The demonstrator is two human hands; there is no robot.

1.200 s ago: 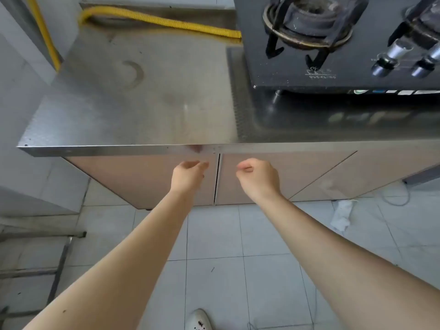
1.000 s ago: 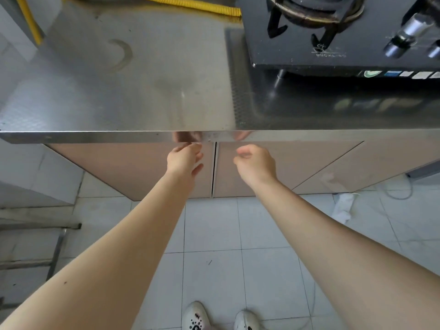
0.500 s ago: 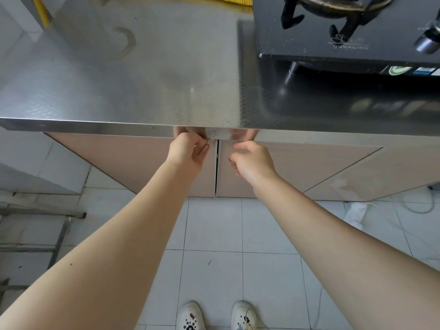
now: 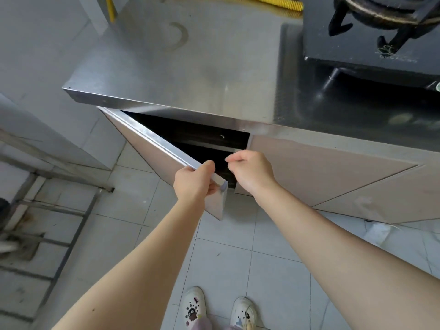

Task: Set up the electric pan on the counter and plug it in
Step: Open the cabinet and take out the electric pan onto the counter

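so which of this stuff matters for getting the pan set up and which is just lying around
In play:
left hand gripping the left cabinet door
right hand, curled by the right cabinet door
steel counter

Lying about:
gas stove
yellow hose
metal rack

The cabinet interior (image 4: 190, 136) is too dark to read; the gas stove (image 4: 371, 36) is cropped by the frame's top and right edges.

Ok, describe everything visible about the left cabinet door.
The left cabinet door is a flat panel with a beige-pink front and a shiny metal top edge and free side edge. It hangs under the steel counter, swung partly open on its left side, exposing a dark interior with a shelf edge. The left hand grips its top free corner; the right hand hovers beside it, not touching.
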